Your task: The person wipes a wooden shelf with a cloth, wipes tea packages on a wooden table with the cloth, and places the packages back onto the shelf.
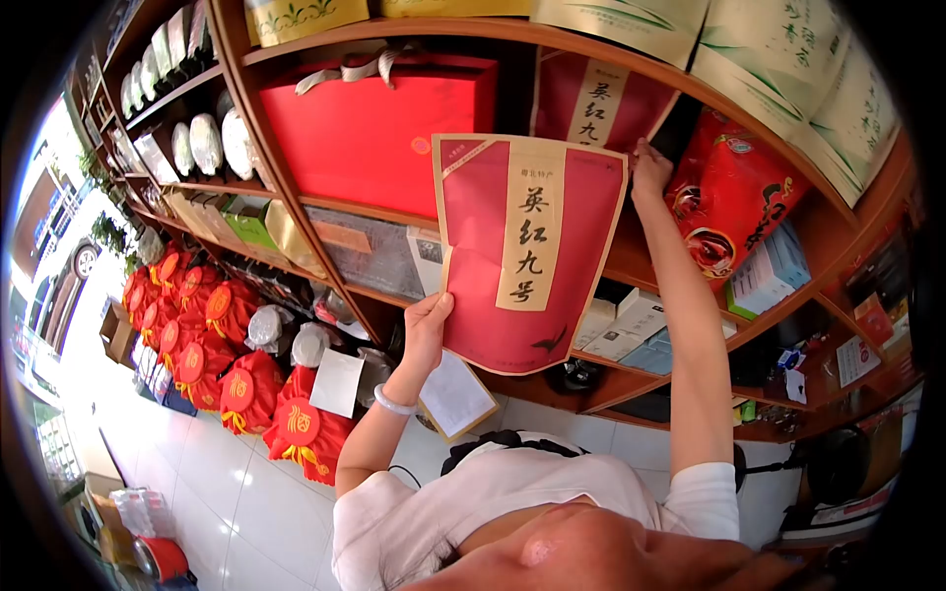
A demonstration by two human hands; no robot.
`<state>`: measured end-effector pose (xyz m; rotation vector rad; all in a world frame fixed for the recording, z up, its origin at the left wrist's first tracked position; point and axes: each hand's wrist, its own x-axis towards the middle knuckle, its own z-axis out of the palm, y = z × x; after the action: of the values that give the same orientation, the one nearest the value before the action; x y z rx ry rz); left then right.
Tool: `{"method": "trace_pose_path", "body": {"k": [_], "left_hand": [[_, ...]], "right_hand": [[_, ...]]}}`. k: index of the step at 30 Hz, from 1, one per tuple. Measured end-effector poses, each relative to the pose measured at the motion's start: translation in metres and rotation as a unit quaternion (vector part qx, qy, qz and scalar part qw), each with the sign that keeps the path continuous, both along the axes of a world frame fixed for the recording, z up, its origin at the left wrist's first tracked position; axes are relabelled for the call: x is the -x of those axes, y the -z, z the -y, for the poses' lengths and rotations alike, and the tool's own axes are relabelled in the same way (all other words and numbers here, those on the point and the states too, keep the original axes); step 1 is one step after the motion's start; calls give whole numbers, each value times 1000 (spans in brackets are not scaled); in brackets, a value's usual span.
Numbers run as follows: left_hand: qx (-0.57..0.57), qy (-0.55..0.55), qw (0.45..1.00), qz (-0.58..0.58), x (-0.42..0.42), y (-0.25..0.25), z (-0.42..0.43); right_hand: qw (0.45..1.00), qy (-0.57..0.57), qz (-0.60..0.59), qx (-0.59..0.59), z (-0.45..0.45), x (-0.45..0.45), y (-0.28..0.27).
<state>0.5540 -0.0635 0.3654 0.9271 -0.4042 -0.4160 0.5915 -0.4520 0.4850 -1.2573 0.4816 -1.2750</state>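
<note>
A large maroon and tan tea bag (480,236) with black characters on a tan centre strip hangs upright in front of the shelves. My left hand (427,330), with a pale bangle at the wrist, is closed on its lower left edge. A second matching tea bag (591,103) stands behind it on the shelf, its lower part hidden by the front one. My right hand (650,169) reaches up to that second bag, fingers closed at its right edge. Close to the right hand is a shiny red packet (724,197).
A red gift box (365,138) with a ribbon handle stands on the shelf at left. Gold-green bags (778,59) fill the upper shelf (473,30). Small boxes (636,320) sit lower down. Several red cloth-wrapped jars (241,389) stand at left above the tiled floor (222,483).
</note>
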Motion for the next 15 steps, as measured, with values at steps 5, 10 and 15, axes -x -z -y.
{"method": "trace_pose_path", "body": {"k": [5,10,15], "left_hand": [[23,43,999,23,-17,-28,33],[49,77,996,4,-31,-59,67],[68,61,996,24,-52,-67,104]], "right_hand": [[992,-35,-79,89,28,-2,19],[978,-189,-80,-21,-28,59,-2],[976,-216,-14,21,-60,112,24]]}}
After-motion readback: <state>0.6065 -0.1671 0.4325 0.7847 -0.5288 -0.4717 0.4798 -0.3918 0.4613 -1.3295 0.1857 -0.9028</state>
